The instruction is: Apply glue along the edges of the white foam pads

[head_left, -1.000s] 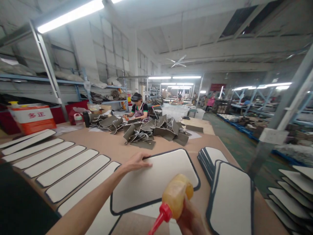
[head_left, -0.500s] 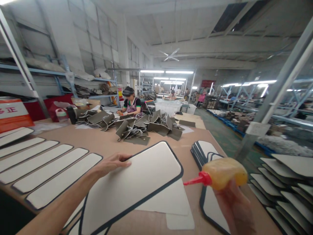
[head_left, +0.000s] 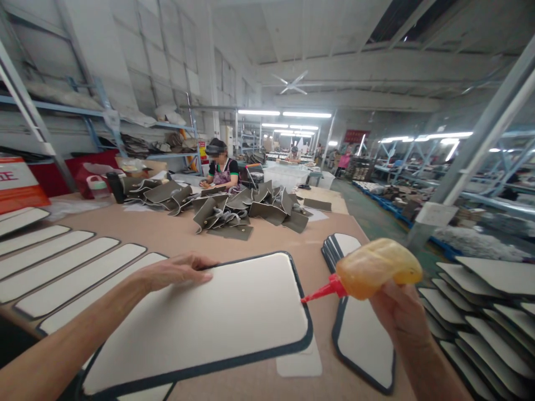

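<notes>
A cream panel with a dark blue border [head_left: 209, 317] is tilted in front of me, with my left hand [head_left: 179, 270] gripping its far edge, thumb on top. In my right hand [head_left: 397, 309] is a squeeze bottle [head_left: 376, 270] of amber liquid, lying on its side. Its red nozzle [head_left: 321, 291] points left, and the tip touches or nearly touches the panel's right border. Beneath the panel, part of a pale sheet [head_left: 300, 362] shows on the table. Close by my right hand lies a stack of similar bordered panels [head_left: 365, 340].
Several bordered panels [head_left: 75, 273] lie in a row on the brown table [head_left: 267, 236] at left. A heap of olive-grey pieces [head_left: 251, 206] covers the far side, where a person [head_left: 221, 167] works. More panels [head_left: 489, 317] are stacked at right, near a metal post [head_left: 463, 161].
The panel has turned flatter and shifted lower left with my left hand. My right hand has brought the bottle left and up, so the nozzle tip now meets the panel's right border.
</notes>
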Action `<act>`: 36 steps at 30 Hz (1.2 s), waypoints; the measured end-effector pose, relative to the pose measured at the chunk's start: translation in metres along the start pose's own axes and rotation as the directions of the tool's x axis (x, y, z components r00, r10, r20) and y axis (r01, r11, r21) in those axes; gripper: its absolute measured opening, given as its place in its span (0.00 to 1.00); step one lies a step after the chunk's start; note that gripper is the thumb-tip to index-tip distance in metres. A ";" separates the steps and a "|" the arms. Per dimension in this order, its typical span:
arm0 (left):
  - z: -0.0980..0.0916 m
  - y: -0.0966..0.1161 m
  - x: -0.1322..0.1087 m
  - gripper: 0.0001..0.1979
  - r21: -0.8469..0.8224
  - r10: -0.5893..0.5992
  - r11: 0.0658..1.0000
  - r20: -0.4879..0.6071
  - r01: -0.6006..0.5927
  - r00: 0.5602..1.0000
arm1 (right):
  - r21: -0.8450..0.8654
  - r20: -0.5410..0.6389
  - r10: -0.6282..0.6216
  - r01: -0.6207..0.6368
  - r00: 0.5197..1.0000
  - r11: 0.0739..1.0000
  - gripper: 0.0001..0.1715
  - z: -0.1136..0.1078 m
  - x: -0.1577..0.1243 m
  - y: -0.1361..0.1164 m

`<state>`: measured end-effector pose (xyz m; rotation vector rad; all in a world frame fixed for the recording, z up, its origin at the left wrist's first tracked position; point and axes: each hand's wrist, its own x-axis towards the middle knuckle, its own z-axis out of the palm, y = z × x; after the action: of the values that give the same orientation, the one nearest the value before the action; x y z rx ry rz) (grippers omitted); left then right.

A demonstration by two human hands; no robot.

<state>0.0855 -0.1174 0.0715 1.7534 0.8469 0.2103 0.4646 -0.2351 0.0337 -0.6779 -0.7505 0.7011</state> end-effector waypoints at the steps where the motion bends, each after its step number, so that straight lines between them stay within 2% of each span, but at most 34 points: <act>1: 0.001 0.002 0.000 0.21 0.001 -0.004 1.000 0.006 0.004 1.000 | 0.004 0.019 0.014 -0.014 1.000 1.000 0.24 0.001 0.001 -0.001; 8: 0.005 0.011 -0.002 0.20 0.044 -0.050 0.998 -0.002 0.050 0.999 | 0.034 0.062 0.042 -0.044 0.997 0.998 0.23 0.008 0.011 -0.006; 12: 0.009 0.016 -0.003 0.20 0.039 -0.028 0.999 0.044 0.026 0.999 | 0.048 0.081 0.039 -0.043 0.996 0.998 0.23 0.008 0.013 -0.008; 16: 0.010 0.017 -0.004 0.20 0.004 -0.005 1.000 0.090 0.005 0.996 | 0.024 0.075 0.069 -0.071 0.995 0.997 0.24 0.007 0.006 -0.011; 22: 0.010 0.013 -0.005 0.21 -0.005 -0.050 0.999 0.014 0.050 0.999 | 0.005 0.045 0.101 -0.101 0.994 0.995 0.28 0.006 -0.003 -0.017; 30: 0.013 0.014 -0.007 0.22 -0.091 -0.021 0.995 0.095 0.029 0.995 | -0.019 0.046 0.141 -0.141 0.989 0.990 0.25 0.001 -0.011 -0.019; 36: 0.014 0.013 -0.008 0.24 -0.122 -0.036 0.991 0.082 0.046 0.996 | -0.030 0.043 0.162 -0.161 0.986 0.986 0.32 -0.002 -0.016 -0.018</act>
<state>0.0925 -0.1347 0.0800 1.6160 0.7951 0.1610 0.4629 -0.2581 0.0400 -0.7552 -0.7525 0.8582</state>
